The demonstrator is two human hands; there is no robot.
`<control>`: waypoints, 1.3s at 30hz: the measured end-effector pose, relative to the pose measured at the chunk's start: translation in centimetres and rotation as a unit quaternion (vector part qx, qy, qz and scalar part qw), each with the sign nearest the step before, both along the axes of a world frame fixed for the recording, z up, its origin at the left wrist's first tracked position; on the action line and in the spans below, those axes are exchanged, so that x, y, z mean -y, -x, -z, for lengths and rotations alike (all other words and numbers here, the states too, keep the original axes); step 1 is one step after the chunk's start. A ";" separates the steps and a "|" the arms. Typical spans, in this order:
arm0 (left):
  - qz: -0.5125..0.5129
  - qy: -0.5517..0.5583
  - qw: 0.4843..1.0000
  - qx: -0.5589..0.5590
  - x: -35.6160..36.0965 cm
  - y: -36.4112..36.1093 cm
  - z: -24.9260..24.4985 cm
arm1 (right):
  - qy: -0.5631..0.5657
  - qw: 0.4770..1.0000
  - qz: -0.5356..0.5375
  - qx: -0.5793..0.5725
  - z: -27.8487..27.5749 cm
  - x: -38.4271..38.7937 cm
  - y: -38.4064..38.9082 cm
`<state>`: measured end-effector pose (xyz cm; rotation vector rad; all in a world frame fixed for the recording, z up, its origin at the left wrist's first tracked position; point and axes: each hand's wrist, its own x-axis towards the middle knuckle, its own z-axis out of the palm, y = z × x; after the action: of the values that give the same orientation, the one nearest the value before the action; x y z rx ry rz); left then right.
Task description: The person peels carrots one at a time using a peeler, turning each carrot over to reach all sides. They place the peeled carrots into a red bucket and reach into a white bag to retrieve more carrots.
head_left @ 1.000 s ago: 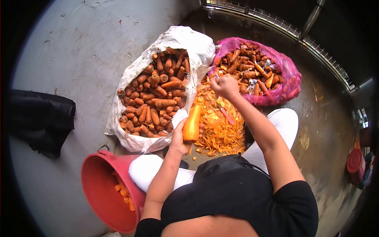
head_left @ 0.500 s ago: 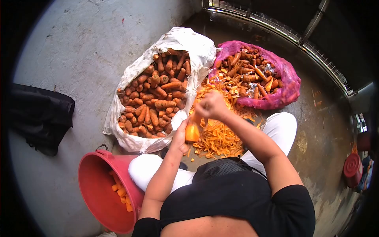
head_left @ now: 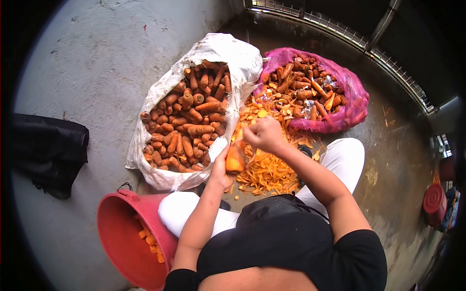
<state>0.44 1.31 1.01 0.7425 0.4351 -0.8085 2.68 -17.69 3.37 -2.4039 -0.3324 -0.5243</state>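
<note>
My left hand [head_left: 222, 168] is closed around a thick carrot [head_left: 235, 161], whose bright orange peeled end points toward me. Close by its far end, my right hand [head_left: 266, 134] is clenched in a fist; a tool in it is too hidden and blurred to name. Beneath both hands spreads a heap of orange carrot peelings [head_left: 268, 172], and a round carrot slice [head_left: 262, 113] lies on it just beyond my right fist. An open white sack [head_left: 221, 48] full of unpeeled carrots [head_left: 194, 116] stands to the left of the heap.
A pink mesh sack [head_left: 357, 99] of carrots and scraps sits at the far right. By my left knee, a tilted red bucket [head_left: 116, 237] holds peeled carrot pieces [head_left: 153, 242]. Black cloth [head_left: 48, 150] hangs at the left. A red container [head_left: 433, 203] is at the far right edge.
My right fist has shifted slightly toward me, uncovering the round slice behind it. The carrot stays in my left hand, turned a little.
</note>
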 end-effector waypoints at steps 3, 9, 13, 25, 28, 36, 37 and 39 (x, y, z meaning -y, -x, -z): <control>-0.017 -0.007 0.999 -0.039 0.4 0.2 -1.0 | 0.011 0.997 -0.060 0.056 -0.6 -1.7 1.4; 0.006 -0.010 1.000 0.024 0.2 0.4 -0.4 | 0.019 0.993 -0.036 0.114 0.3 -0.2 -0.6; 0.072 0.010 0.997 0.024 -0.6 0.5 0.1 | 0.098 0.987 0.108 -0.073 1.6 5.8 -5.5; 0.017 -0.003 0.999 0.028 0.5 0.0 0.0 | -0.042 0.997 0.039 -0.051 -0.5 1.0 -0.2; 0.022 -0.020 1.000 0.001 0.6 0.0 -0.4 | 0.011 0.998 -0.060 0.023 -0.2 -1.0 1.1; 0.017 -0.038 0.999 0.007 0.7 0.1 -0.8 | 0.031 0.993 -0.043 0.102 1.1 0.2 -1.3; 0.050 -0.021 0.998 0.024 -0.1 0.0 0.1 | 0.031 0.991 -0.002 0.129 1.6 1.5 -2.7; 0.079 -0.025 0.996 0.036 -0.3 0.2 0.6 | 0.069 0.995 0.077 -0.006 2.2 4.3 -5.0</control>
<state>0.27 1.65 0.44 0.8573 0.3368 -0.9182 7.72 -22.02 1.13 -2.5796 -0.1851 -0.5721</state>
